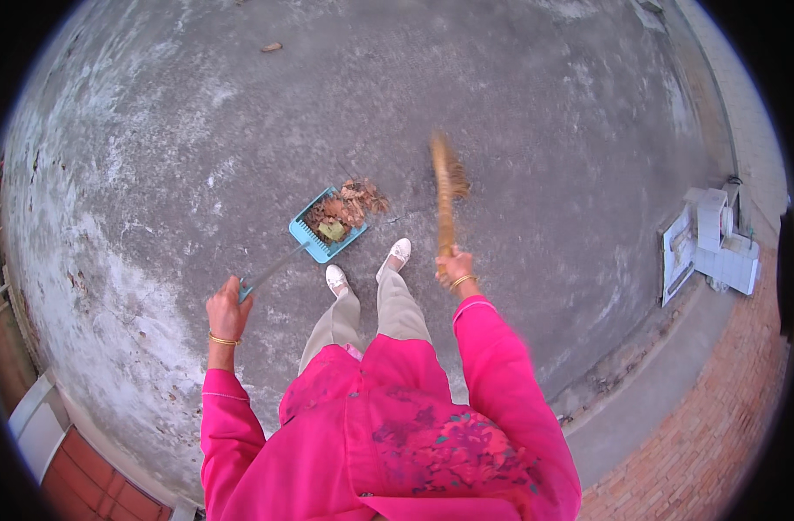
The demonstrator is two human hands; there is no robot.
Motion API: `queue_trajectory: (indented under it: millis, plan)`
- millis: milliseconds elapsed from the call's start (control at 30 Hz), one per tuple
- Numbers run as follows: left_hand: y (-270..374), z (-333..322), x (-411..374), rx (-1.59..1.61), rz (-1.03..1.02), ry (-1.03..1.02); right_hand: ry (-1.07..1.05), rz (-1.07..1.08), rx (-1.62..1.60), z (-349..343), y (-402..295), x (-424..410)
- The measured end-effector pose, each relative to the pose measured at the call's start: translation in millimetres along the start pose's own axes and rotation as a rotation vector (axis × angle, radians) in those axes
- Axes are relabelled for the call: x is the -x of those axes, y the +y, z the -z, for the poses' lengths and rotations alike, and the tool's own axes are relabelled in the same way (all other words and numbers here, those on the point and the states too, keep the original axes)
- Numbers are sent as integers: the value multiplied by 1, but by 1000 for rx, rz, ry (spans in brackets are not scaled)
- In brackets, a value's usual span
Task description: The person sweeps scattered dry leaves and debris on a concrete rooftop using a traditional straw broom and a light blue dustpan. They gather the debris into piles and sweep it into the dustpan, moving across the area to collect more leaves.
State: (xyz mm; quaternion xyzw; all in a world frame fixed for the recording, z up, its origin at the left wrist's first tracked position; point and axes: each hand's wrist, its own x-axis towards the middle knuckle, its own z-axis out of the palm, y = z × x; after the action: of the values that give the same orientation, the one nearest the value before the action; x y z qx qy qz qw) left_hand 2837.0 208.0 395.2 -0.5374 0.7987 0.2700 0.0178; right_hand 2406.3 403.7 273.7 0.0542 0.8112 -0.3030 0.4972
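Note:
My left hand (227,309) grips the handle end of a light blue dustpan (328,255), whose pan lies on the concrete ground in front of my feet. Dry brown leaves (353,203) and one yellow-green leaf (332,230) fill the pan, and some leaves spill past its front edge. My right hand (455,267) holds a short straw broom (444,195) by its handle, to the right of the pan. The broom's head is blurred and points away from me; whether it touches the ground I cannot tell.
Concrete ground (533,163) surrounds my white shoes (336,279). A single brown leaf (272,47) lies far ahead. At the right stands a white tiled structure (726,254) beside a brick strip (690,443). Red door panels (100,478) show at the lower left.

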Motion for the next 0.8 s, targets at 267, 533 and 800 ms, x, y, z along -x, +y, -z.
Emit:
queue_trajectory:
  millis: [267, 533, 800]
  plan:
    - [1, 0, 1, 24, -19, 34, -181, 54, -125, 55, -2, 107]
    - [2, -1, 3, 8, -25, 25, -132, 54, -44, 16, 1, 44]
    - [0, -3, 4, 0, -14, 8, -323, 72, 222, -57, 49, 71]
